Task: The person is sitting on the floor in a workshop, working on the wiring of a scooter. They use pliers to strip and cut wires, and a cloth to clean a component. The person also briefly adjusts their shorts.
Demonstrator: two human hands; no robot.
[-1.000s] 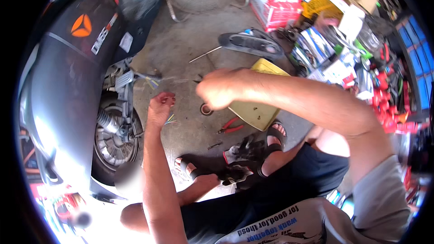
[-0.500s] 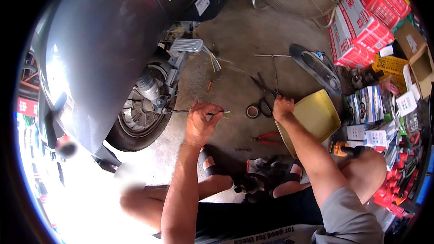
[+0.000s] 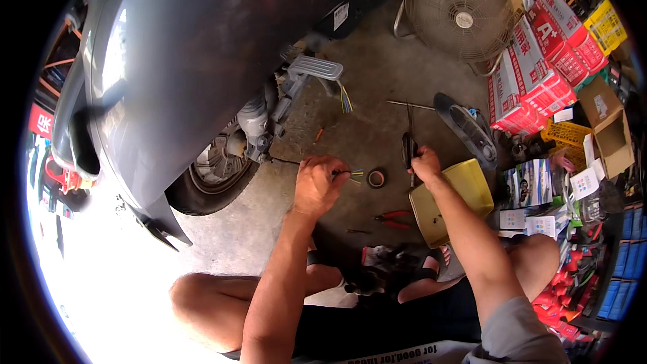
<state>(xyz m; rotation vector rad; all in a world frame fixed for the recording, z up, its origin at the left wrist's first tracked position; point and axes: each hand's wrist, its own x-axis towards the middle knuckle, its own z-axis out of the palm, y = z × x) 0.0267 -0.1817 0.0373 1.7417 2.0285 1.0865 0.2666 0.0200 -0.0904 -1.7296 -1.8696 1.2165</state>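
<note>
My left hand [image 3: 319, 185] is closed on a dark cable [image 3: 286, 162] coming from beside the scooter's rear wheel [image 3: 210, 182], with thin coloured wire ends [image 3: 355, 176] sticking out past my fingers. My right hand [image 3: 424, 165] grips black scissors [image 3: 408, 150], their blades pointing away from me. A roll of dark tape [image 3: 377, 178] lies between my hands. A yellow tray [image 3: 470, 180] is beside my right forearm, and red-handled pliers [image 3: 392, 222] lie on the floor below. A second bundle of coloured wires [image 3: 346, 101] hangs by the metal footrest [image 3: 317, 66].
The scooter's dark body [image 3: 182, 61] fills the left. A floor fan [image 3: 460, 17] stands at the back, beside stacked red boxes [image 3: 559, 47]. A dark plastic part [image 3: 465, 128], cartons [image 3: 606, 128] and cluttered packages crowd the right, on the concrete floor [image 3: 364, 40].
The view has swung toward the scooter. My right hand has picked up the scissors from the floor and raised them slightly. My left hand has taken hold of the cable near its wire ends.
</note>
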